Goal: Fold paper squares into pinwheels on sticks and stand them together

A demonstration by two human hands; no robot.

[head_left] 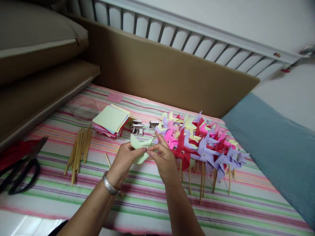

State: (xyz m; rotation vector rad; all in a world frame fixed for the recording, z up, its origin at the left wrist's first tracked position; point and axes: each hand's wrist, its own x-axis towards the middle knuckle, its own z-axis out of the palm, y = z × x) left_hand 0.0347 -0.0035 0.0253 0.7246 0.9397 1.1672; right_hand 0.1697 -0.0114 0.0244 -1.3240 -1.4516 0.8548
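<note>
A pale green paper pinwheel (141, 144) with curled-in blades is held between my two hands above the striped cloth. My left hand (124, 158), with a silver bracelet at its wrist, is closed on the pinwheel's left side, thumb near its centre. Fingertips of my right hand (161, 155) pinch at the centre, where a small shiny spot shows; I cannot make out exactly what it is. Beneath my left hand a single wooden stick (107, 160) lies partly hidden. Close behind the pinwheel are small open boxes (137, 128), one with shiny metal pieces in it.
Finished pinwheels (205, 149) in several colours lie massed at the right, sticks pointing toward me. At left are a paper stack (112, 118), a bundle of wooden sticks (78, 147) and black-handled scissors (24, 170). A brown board (157, 65) stands along the back.
</note>
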